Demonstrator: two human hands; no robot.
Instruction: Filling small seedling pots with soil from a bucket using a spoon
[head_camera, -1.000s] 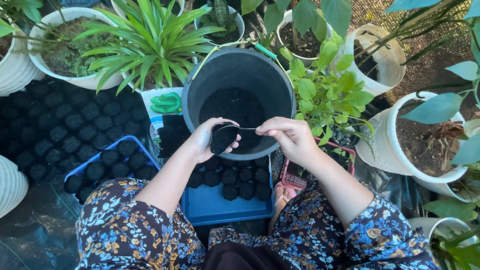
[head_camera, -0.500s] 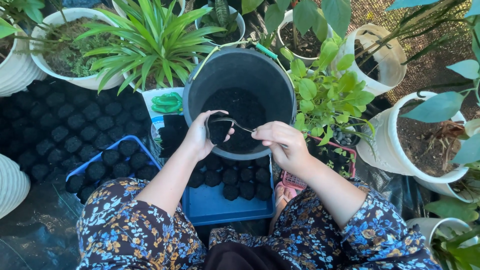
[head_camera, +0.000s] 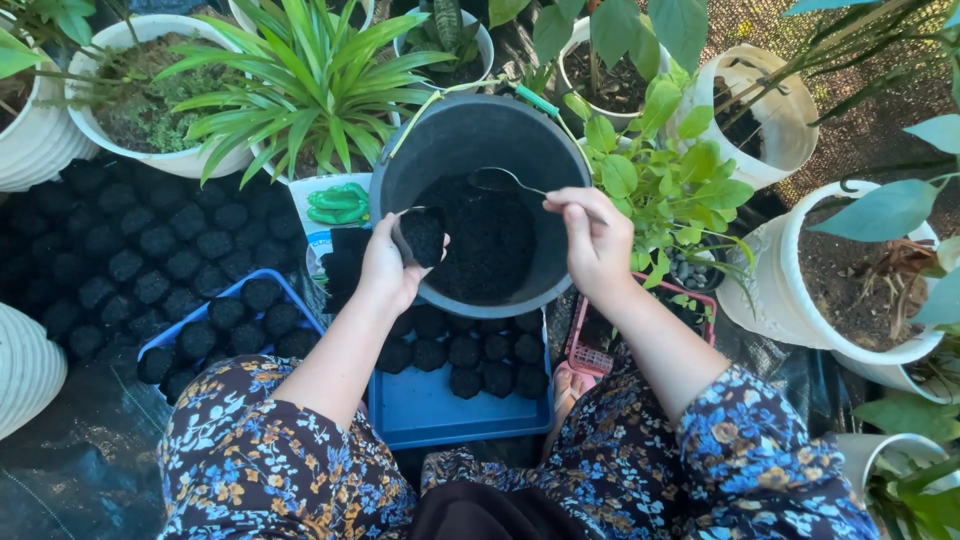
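Her right hand (head_camera: 595, 235) pinched a spoon (head_camera: 505, 181) lying level, bowl pointing left over the soil in the black bucket (head_camera: 480, 130), while her left hand (head_camera: 385, 270) cupped a small black soil-filled bag (head_camera: 423, 235) at the bucket's left rim, beside a white packet (head_camera: 325, 205) with green shapes.

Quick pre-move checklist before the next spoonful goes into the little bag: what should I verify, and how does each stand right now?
1. Small black bag held mouth-up in left hand: ok.
2. Bag over the bucket, so spills fall inside: ok.
3. Spoon gripped by right hand: ok.
4. Spoon bowl over the soil: ok.
5. Spoon loaded: cannot tell.
6. Room in the blue tray for another bag: ok.
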